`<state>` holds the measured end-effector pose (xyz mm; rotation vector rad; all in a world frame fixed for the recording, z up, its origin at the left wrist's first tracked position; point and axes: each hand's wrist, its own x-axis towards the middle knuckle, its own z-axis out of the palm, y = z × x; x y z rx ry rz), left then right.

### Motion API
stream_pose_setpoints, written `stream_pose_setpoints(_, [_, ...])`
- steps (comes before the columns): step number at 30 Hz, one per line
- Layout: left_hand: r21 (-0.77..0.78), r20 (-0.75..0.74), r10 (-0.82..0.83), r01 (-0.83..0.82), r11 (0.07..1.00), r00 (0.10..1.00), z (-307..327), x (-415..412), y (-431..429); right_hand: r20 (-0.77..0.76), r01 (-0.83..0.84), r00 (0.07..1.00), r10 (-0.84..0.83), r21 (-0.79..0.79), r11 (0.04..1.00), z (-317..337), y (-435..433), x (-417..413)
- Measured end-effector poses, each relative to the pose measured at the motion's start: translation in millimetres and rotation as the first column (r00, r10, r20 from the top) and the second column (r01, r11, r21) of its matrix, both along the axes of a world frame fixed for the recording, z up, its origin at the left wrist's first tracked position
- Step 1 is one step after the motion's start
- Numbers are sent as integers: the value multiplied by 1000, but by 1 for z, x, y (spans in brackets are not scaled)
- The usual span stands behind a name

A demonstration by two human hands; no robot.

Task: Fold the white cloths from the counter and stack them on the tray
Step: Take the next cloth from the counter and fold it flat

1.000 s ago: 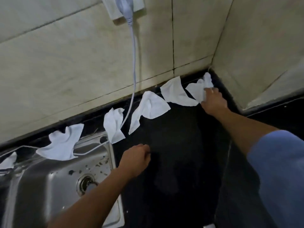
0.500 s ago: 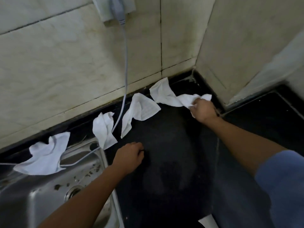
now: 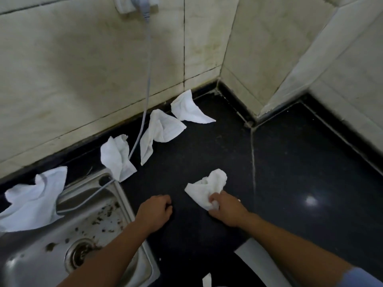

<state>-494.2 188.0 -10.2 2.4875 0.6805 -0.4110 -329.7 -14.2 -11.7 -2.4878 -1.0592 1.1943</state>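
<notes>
We have drawn one white cloth (image 3: 205, 186) from the far corner of the table (image 3: 300, 162) to its open middle, so folding can begin. Our right hand (image 3: 226, 210) grips the cloth's near end in curled fingers, and the rest spills toward the wall. Our left hand (image 3: 154, 211) rests fisted and empty just beside it. The other cloths (image 3: 161, 131) wait along the back edge.

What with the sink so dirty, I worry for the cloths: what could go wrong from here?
The leftmost cloth hangs over the rim of the sink, whose basin holds dark bits; it may slide in and get soiled. The cord passes right by the second cloth; lifting that cloth could snag it. The right hand grips a bunched cloth, so the fold may come out uneven.
</notes>
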Motion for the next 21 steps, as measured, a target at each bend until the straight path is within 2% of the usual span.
stream_pose_setpoints(3, [-12, 25, -17, 17, 1000, 1000, -4, 8, -12, -4, 49, 999, -49, 21, 999, 9, 3, 19])
stream_pose_setpoints(6, [-69, 113, 32, -25, 997, 993, -5, 30, -25, 173, 254, 940, -295, 221, 941, 10, 1, 40])
stream_pose_setpoints(8, [-85, 169, 44, -30, 996, 985, -6, 49, -33, 225, 331, 883, -413, 325, 886, 8, 6, 52])
stream_pose_setpoints(10, [-100, 169, 22, -5, 995, 985, -7, 67, -40, 135, 411, 874, -466, 306, 859, 5, 15, 58])
stream_pose_setpoints(13, [-124, 88, 3, 8, 992, 996, -12, 78, -45, -120, 533, 846, -520, 165, 830, -8, 25, 60])
stream_pose_setpoints(16, [-64, 188, 36, -24, 998, 982, -16, 66, -45, -60, 518, 853, -518, 221, 827, -10, 17, 58])
stream_pose_setpoints(19, [104, 321, -81, 50, 993, 943, -20, 34, -37, 174, 373, 882, -437, 309, 875, 0, -13, 59])
stream_pose_setpoints(21, [203, 258, -182, 131, 970, 949, -28, 11, -35, 239, 265, 922, -303, 178, 948, -1, -37, 58])
